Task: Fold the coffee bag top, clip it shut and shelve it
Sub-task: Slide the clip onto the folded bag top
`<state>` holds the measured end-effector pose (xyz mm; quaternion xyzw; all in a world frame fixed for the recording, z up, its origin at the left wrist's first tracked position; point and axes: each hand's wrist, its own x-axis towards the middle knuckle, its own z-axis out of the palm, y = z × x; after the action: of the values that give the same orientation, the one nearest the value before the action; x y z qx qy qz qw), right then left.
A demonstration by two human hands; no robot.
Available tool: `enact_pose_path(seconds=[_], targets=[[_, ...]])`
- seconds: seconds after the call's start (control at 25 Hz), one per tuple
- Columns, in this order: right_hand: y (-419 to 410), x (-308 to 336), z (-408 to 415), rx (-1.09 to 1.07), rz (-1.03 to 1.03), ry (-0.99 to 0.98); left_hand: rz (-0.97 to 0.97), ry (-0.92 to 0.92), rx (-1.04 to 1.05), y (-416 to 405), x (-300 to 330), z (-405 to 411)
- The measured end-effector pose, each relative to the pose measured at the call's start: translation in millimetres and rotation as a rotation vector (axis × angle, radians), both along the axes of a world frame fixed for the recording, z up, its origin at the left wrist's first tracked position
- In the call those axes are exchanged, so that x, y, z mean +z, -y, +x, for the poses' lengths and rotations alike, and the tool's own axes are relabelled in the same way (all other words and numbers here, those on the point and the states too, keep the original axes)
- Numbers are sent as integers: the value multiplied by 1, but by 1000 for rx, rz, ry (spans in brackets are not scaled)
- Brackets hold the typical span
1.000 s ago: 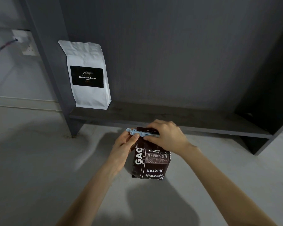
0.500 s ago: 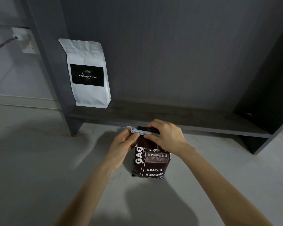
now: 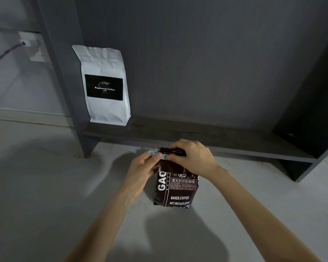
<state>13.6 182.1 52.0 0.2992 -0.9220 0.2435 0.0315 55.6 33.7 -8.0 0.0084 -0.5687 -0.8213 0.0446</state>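
A dark brown coffee bag with white print stands upright on the grey floor, its top folded over. A pale blue clip lies across the fold. My left hand pinches the clip's left end between thumb and fingers. My right hand covers the fold and the clip's right part, pressing down from above. The dark shelf board runs just behind the bag.
A white coffee bag with a black label stands at the shelf's left end against the dark upright panel. A wall socket with a plugged cable is on the left. The cabinet's right side closes the shelf.
Both hands and the bag stay almost where they were. The view has drifted slightly; the folded top shows a little more above the clip.
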Motion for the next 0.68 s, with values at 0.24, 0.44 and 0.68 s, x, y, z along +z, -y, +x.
enact_pose_path(seconds=[0.24,0.44,0.68], targets=[[-2,-3,2,-2,-42,-29,-85,1,114,-3,-3,-1],[-1,-6,5,-2,-45,-84,-168,-35,63,-1,-1,0],[-6,-4,3,75,-24,-74,-345,-78,8,6,4,-2]])
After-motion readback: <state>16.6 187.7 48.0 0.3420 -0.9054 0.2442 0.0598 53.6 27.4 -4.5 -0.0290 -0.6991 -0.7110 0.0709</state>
